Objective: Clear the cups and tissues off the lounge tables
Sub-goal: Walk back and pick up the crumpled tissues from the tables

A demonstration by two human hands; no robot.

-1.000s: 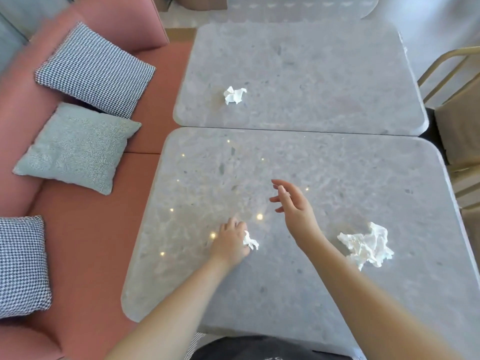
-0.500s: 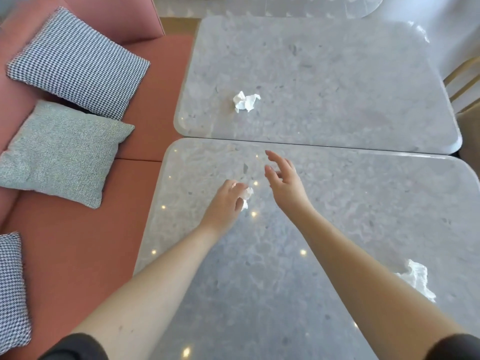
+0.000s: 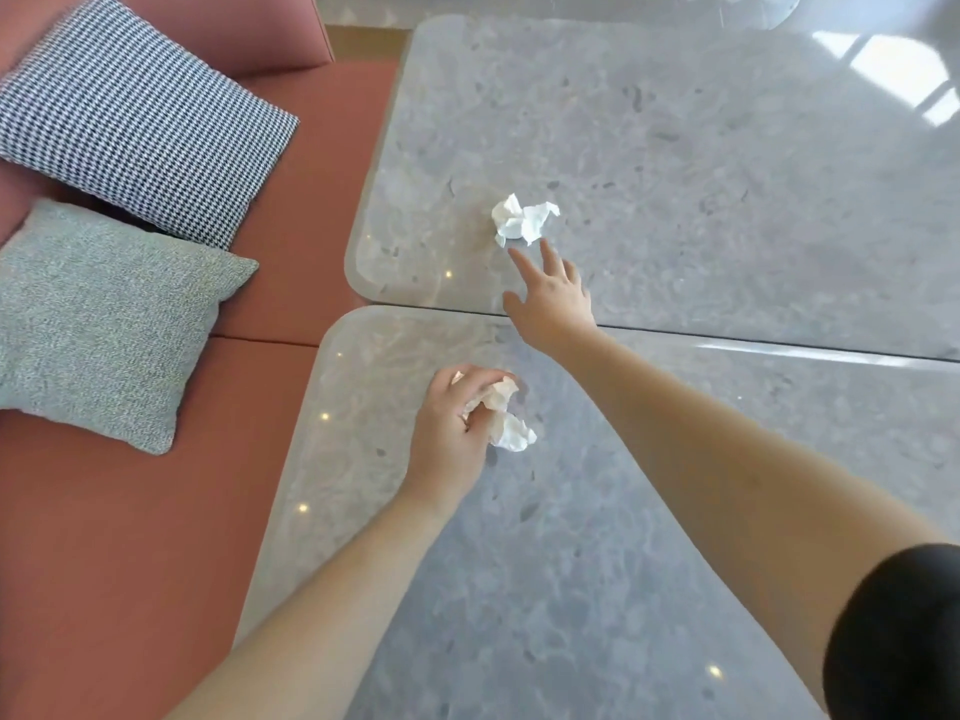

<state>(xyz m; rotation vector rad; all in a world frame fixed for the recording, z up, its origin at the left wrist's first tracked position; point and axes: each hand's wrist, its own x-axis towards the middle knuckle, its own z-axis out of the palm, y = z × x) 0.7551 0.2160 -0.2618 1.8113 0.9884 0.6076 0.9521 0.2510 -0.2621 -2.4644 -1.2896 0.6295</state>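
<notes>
Left hand (image 3: 449,426): grip clenched around a crumpled tissue (image 3: 506,420) above the near counter (image 3: 571,589). Right hand (image 3: 553,298): grip released, fingers spread just short of the second tissue (image 3: 523,219) on the far counter (image 3: 701,148). Advice: close fingertips around the whole wad, then lift.

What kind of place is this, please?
Probably a lounge or café seating area: two grey stone-look tables pushed together beside a long terracotta sofa with cushions.
</notes>
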